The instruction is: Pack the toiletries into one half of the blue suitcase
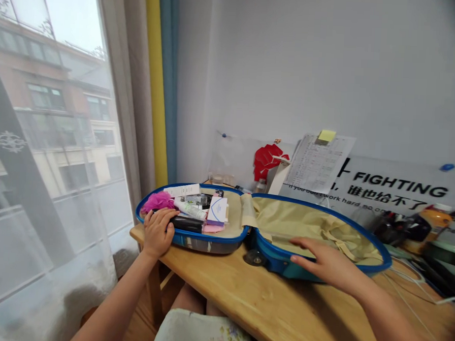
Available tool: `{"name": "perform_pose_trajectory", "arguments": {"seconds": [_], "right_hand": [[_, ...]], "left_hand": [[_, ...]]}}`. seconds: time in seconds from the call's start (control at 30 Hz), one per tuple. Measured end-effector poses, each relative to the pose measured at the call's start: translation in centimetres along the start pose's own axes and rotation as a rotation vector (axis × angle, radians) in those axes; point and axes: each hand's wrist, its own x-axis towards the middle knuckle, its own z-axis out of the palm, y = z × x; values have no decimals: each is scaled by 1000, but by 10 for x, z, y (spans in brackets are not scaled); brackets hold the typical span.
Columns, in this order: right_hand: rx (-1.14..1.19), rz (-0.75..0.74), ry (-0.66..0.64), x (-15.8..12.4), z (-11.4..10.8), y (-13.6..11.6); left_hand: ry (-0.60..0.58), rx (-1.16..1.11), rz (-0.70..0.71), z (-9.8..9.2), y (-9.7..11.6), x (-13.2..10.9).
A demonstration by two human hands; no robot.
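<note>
An open blue suitcase (247, 232) lies on the desk, its two halves spread side by side. At the near left corner my left hand (158, 232) curls over the rim, fingers closed on the left end of a glossy black cylinder (188, 224). Around it in the left half are a pink bath puff (159, 201), a white tube (190, 208), a long white box (182, 190) and a white-and-purple box (216, 210). My right hand (322, 259) holds nothing, fingers apart, over the near rim of the beige-lined right half (293, 220).
The wooden desk (251, 299) has its front edge close to my lap. Cables (408, 274), an orange bottle (436, 222) and a green pot (450, 253) stand or lie at the right. Behind are a wall poster (398, 187) and pinned papers (319, 160); curtains (155, 85) hang left.
</note>
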Motion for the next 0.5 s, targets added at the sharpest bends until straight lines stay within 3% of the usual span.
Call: {"name": "perform_pose_trajectory", "arguments": {"seconds": [0.07,0.17,0.27,0.5], "right_hand": [[-28,9,29,-24,11,12],[-112,-52,163,-38,27,7],[-192,-97,254,-36,38,-14],[-226,-77,285,-25,53,-70]], "left_hand": [[-3,0,14,3,-10,3],[-16,-5,34,8,-25,8],[-45,16,44,12,-40,16],[-175,112,143,5,-84,45]]}}
